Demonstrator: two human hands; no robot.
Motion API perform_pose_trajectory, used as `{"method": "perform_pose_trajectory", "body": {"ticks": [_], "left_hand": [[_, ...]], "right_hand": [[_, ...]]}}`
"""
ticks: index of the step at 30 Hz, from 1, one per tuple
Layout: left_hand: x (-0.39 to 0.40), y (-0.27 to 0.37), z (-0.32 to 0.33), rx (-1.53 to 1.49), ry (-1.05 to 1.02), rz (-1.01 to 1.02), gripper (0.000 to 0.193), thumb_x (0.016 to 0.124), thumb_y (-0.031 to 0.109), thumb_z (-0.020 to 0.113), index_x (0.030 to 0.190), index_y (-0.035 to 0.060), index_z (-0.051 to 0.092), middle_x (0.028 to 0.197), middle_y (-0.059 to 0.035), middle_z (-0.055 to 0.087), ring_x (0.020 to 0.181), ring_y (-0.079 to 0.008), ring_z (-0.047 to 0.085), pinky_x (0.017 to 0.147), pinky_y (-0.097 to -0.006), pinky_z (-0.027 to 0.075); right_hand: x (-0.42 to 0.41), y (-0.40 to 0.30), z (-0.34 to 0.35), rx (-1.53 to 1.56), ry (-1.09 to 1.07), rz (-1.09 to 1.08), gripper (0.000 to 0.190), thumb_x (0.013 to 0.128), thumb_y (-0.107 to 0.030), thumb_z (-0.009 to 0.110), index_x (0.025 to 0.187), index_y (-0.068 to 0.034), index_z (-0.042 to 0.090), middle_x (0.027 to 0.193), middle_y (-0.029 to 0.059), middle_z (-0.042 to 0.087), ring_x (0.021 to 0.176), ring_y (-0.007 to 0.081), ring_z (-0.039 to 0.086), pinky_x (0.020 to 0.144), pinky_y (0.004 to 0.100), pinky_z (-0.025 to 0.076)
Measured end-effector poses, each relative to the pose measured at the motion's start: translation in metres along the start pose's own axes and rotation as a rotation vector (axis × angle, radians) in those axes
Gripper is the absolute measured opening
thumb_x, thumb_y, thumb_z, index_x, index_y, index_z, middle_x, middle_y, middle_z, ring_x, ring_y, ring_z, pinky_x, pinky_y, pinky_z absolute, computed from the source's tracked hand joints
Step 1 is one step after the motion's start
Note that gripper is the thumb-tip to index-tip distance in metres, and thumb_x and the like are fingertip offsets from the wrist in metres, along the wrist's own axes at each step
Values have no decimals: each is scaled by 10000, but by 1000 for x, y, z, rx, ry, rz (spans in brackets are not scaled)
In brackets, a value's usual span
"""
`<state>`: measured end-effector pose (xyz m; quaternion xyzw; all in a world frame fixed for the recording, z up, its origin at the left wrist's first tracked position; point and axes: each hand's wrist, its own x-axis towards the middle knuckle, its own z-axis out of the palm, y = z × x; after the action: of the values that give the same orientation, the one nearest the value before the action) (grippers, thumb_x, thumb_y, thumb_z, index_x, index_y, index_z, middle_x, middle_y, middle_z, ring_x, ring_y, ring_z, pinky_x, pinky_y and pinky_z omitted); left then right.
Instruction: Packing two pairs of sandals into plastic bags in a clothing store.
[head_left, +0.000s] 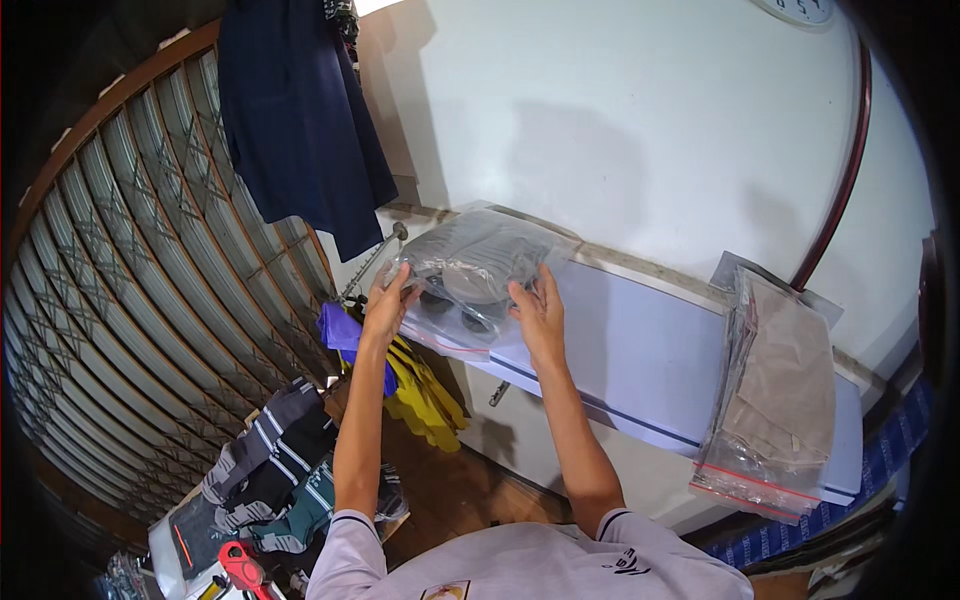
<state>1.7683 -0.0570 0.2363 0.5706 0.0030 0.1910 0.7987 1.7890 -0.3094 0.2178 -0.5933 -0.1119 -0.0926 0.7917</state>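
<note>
A clear plastic zip bag (487, 262) with a red seal line along its near edge lies between my hands at the left end of a white shelf. Grey folded contents and dark round shapes show through the film; what they are I cannot tell. My left hand (388, 301) grips the bag's left side, thumb towards the top. On the right side, my right hand (540, 311) pinches the film with thumb and fingers. Part of the bag reaches back to the wall.
Right along the white shelf (637, 337) lies a stack of zip bags with beige garments (784, 375). Dark blue trousers (300, 127) hang at upper left beside a folding metal gate (150, 300). Yellow cloth (424, 397) hangs below the shelf. Socks (289, 450) and a red tape dispenser (244, 566) sit lower left.
</note>
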Motion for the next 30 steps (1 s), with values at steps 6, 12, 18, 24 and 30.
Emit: {"method": "perform_pose_trajectory", "body": {"ticks": [6,12,18,24,30], "left_hand": [[-40,-6,-18,83,259,145,681,975,297,649,1469,-9,295,1278,-135,540,1092,-234,595,947,-340,506],[-161,-44,-6,214,410,222,424,978,255,644,1309,36,496,1130,-29,567,1010,-115,588,817,-254,485],[-335,-135,48,279,425,-162,262,971,192,636,1185,52,577,1020,5,601,930,-89,589,764,-233,487],[-513,-239,92,323,573,-407,309,932,160,694,1176,-9,607,959,-32,643,854,-97,596,742,-252,489],[-607,-272,153,288,683,-437,368,917,193,717,1178,-41,605,981,-70,664,845,-127,617,731,-267,502]], "right_hand": [[-49,-20,-14,-80,6,-82,700,923,-257,698,1481,2,365,1470,250,433,1302,333,492,929,376,516],[-134,-14,-64,-70,-248,-130,412,935,-172,683,1289,1,562,1236,144,634,1005,164,639,775,306,548],[-219,44,-149,-140,-627,194,225,938,-141,668,1102,14,663,949,74,719,860,114,663,730,264,541],[-285,83,-248,-256,-815,297,186,942,-68,643,1092,43,650,975,96,713,885,129,679,796,259,542],[-337,101,-326,-271,-932,450,222,929,-104,668,1107,27,648,967,105,710,859,150,684,764,269,546]]}}
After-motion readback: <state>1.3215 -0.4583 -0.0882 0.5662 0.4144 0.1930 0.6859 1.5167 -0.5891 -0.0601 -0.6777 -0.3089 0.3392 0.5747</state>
